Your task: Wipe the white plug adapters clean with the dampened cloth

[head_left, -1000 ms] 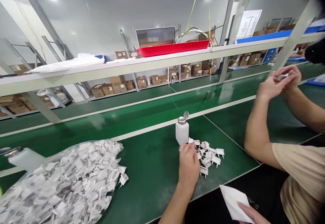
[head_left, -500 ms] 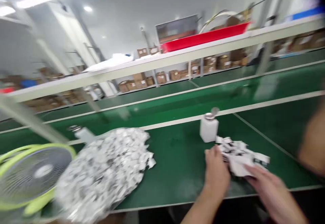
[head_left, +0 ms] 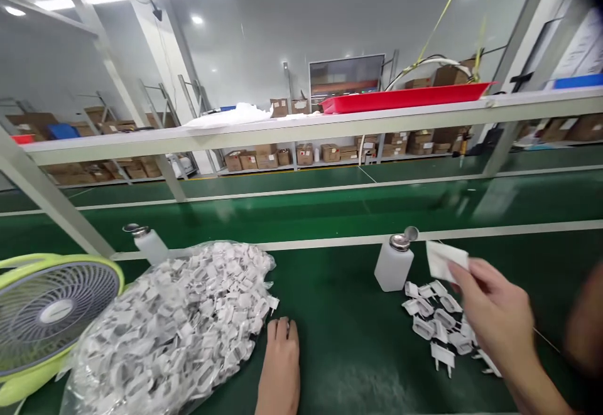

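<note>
Fingers [head_left: 458,273] of right hand [head_left: 502,314] clamped on folded white sheet [head_left: 443,258]; left hand's [head_left: 279,365] together, grip cannot be told. Green surface [head_left: 346,339]: large clear plastic bag [head_left: 78,395], packed with white plastic pieces [head_left: 188,327], beside left hand; square white bottle [head_left: 394,267]; loose two-pronged white plugs [head_left: 443,319] near bottle.

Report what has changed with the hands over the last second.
The left hand moved left, from the small pile of white parts to beside the bagged heap. The right hand rose forward to the small pile, still holding the white sheet. The bottle by that pile stayed put.
</note>
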Motion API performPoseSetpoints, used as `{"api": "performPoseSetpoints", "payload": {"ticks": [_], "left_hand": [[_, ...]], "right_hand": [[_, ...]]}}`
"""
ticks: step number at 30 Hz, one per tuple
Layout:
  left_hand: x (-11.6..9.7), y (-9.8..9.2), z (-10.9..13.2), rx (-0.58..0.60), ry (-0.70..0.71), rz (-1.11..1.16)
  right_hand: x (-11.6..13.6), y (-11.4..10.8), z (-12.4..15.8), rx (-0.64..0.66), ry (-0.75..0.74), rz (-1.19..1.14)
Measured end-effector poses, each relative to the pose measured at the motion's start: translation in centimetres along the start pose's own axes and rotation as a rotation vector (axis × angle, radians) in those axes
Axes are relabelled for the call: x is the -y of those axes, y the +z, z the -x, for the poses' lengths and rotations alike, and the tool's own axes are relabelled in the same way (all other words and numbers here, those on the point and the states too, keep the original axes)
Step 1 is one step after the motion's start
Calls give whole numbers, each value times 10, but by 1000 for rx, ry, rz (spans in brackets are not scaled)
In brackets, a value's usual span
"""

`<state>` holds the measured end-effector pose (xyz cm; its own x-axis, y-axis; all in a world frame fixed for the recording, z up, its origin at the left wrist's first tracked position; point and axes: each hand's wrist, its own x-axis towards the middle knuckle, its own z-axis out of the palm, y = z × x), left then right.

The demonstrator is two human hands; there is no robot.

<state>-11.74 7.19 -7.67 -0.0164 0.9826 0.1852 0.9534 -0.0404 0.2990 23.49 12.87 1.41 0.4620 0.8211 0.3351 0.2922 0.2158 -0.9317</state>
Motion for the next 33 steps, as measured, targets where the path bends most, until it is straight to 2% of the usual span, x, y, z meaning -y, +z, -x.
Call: {"api": "performPoseSetpoints", "payload": {"ticks": [2,5,8,10,13,15,17,20,23,27,30,33], "left_hand": [[-22,-1,1,20,27,42],[-61,-4,-5,65,13,66],[-91,-5,-18,73,4,111],[-100,-6,-26,66,-16,156],[-90,-15,-30,60,-42,256],[-69,-25,-29,86,-15,414],[-45,-34,-25,175,34,612],[-27,-40,-19,344,72,708],[-35,-33,-13,374,50,687],[-55,-19,-2,283,13,652],[-60,-8,7,190,21,592],[-57,6,13,92,81,514]], "right_hand": [[14,16,-19,72,-204,193],[22,34,-35,247,-383,375],[22,38,-40,309,-443,486],[22,31,-38,307,-436,502],[17,11,-20,221,-353,447],[6,-2,6,168,-241,389],[-8,-7,39,204,-104,316],[-25,8,89,318,75,183],[-26,40,124,413,118,87],[-17,71,143,573,3,57],[-21,74,147,739,-322,225],[-35,68,153,781,-602,330]]}}
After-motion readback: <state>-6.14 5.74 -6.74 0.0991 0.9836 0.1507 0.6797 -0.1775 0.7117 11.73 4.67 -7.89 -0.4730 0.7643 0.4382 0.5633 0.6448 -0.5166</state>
